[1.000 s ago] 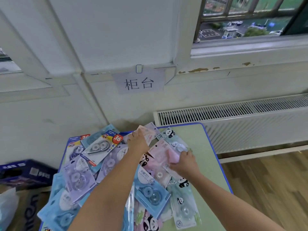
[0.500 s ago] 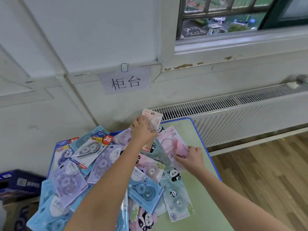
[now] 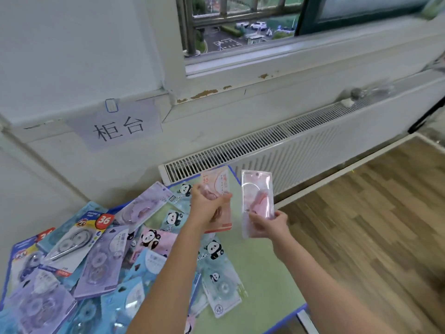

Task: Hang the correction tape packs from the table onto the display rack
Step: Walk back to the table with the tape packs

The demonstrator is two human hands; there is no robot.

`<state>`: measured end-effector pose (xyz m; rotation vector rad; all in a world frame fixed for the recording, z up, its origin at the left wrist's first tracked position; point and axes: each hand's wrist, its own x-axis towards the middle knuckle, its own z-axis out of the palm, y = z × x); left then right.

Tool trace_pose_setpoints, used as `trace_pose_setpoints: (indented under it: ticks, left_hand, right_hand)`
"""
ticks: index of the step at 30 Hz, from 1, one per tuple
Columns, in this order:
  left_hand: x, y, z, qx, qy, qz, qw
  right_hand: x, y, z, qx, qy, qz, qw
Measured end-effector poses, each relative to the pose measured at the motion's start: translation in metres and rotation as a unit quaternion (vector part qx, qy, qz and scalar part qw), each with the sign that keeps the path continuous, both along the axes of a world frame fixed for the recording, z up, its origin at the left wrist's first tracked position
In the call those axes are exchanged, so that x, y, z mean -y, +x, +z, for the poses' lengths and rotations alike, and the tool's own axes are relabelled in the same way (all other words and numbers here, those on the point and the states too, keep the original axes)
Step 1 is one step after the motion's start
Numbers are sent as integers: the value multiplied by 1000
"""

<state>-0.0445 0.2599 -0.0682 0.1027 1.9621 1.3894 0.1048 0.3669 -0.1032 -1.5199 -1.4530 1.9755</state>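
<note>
My left hand [image 3: 206, 208] grips a pink correction tape pack [image 3: 218, 186] marked 36, held upright above the table. Beside it, my right hand [image 3: 269, 224] holds a second pink pack [image 3: 257, 191] by its lower end, also upright and clear of the table. A pile of several packs [image 3: 96, 256] in blue, purple, pink and panda prints covers the left and middle of the green table [image 3: 260, 273]. The display rack is out of view.
A white radiator [image 3: 301, 150] runs along the wall behind the table, under a window sill. A paper sign [image 3: 118, 128] hangs on the wall. Wooden floor [image 3: 373, 225] lies to the right of the table.
Both hands have lifted their pink packs off the pile and raised them upright. The view has swung to the right, toward the floor.
</note>
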Motion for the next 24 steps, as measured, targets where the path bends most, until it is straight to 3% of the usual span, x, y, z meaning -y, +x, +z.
trace_pose_setpoints:
  ticks: [3,9,15,24]
  left_hand:
    - [-19,32,11,49,43,-39,997]
    - [-59,116,38,64,120,-135,982]
    - [-94,231,69,54,154,-250,954]
    - [-130,461,95,57,208,-364,906]
  right_hand:
    - [-14,31,11,-43,-8,-62,997]
    - [-42,123,37,-162,-32,-136,977]
    - [-46,268,58,-175,29,-164,970]
    - [-14,516,79,-160,101,-312,931]
